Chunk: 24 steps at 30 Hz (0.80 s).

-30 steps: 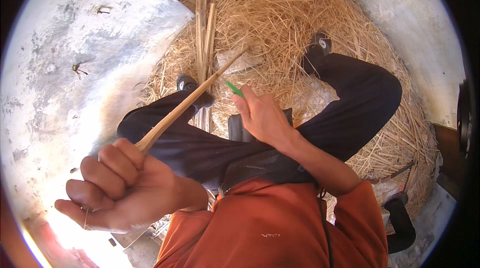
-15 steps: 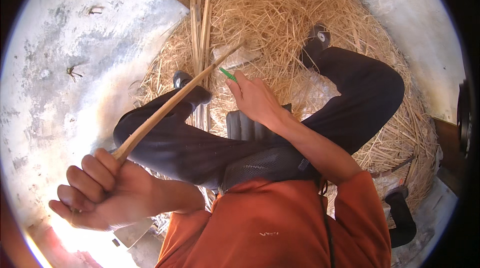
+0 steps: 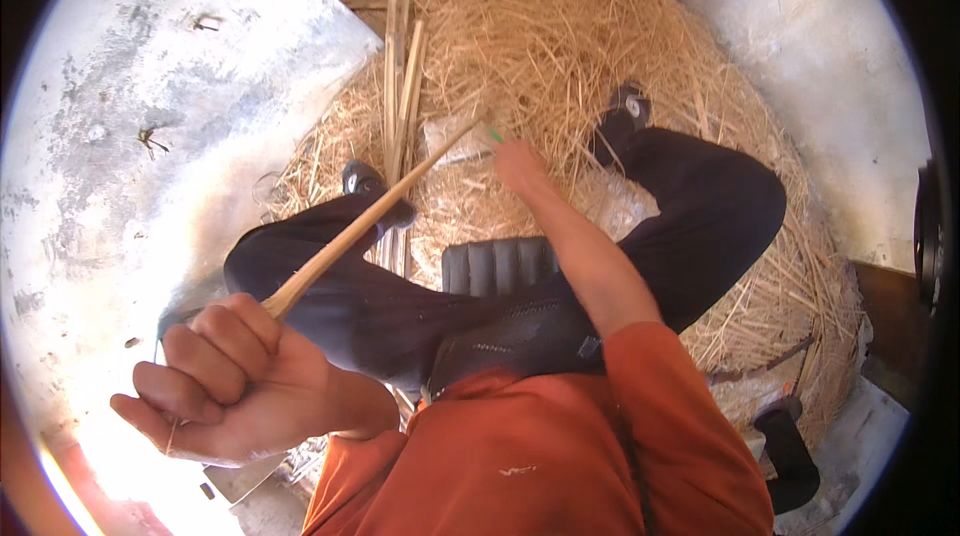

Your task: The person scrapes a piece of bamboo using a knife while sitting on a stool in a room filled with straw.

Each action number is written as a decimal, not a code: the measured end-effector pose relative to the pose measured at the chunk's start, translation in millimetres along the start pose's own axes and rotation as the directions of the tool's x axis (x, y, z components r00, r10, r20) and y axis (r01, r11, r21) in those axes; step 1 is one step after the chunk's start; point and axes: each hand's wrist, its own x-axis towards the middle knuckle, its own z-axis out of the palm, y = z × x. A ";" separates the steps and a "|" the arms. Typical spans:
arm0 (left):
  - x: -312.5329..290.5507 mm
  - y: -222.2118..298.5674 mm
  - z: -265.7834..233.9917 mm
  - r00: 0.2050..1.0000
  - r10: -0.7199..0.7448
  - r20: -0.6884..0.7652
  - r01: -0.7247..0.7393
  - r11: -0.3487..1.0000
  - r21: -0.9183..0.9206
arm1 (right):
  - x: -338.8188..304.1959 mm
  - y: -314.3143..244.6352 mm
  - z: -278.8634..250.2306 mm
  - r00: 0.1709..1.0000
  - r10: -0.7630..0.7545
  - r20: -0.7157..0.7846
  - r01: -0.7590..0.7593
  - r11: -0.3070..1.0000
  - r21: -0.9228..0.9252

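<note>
**One long wooden strip [image 3: 368, 220], gripped at one end, a green tool [image 3: 496, 137] close to the other**

From where I stand, the biggest thing is the pale, stained wall [image 3: 90, 176], which rises beyond the left hand [image 3: 240, 376]. Past the right hand [image 3: 522, 171] spreads a heap of dry strands [image 3: 560, 26]. The person's dark trousers [image 3: 690, 196] fill the space between, one leg bent out on either side of the hands. A bundle of split slats [image 3: 392, 96] lies ahead of the left hand, on the far side of the strip. Nearer the body than the right hand, between the thighs, sits a dark ribbed pad [image 3: 500, 266].

The wooden strip runs slantwise from the left fist, fingers curled tight round its thick end, to a thin tip just beside the right hand. That hand is closed on the green tool, with only a small green end showing; whether it touches the strip I can't tell.

To do this well, I'd say, lock the left wrist so the long strip doesn't wobble. If the tool has an edge, lay it shallow and stroke outward, away from fist and thighs. The thin tip will probably flex, so light pressure there seems wiser than force.
</note>
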 end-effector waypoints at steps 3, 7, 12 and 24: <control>10.6 -0.2 -2.3 1.000 0.012 0.010 -0.011 0.998 -0.061 | 0.0 67.0 33.6 0.939 0.274 0.207 -0.257 0.961 -0.106; 15.6 -0.1 -17.7 0.996 0.053 -0.067 -0.055 0.998 -0.035 | -7.7 24.3 -21.1 0.837 0.379 0.395 -0.458 0.880 0.125; 14.9 5.0 -19.8 0.985 0.063 -0.162 -0.048 0.994 0.097 | -43.8 -110.2 -157.5 0.998 -0.022 0.061 -0.012 0.861 0.509; -0.1 8.0 -5.2 0.968 0.105 -0.227 -0.095 0.994 0.054 | -199.5 -225.3 -221.7 0.928 -0.371 -0.028 0.327 0.779 0.535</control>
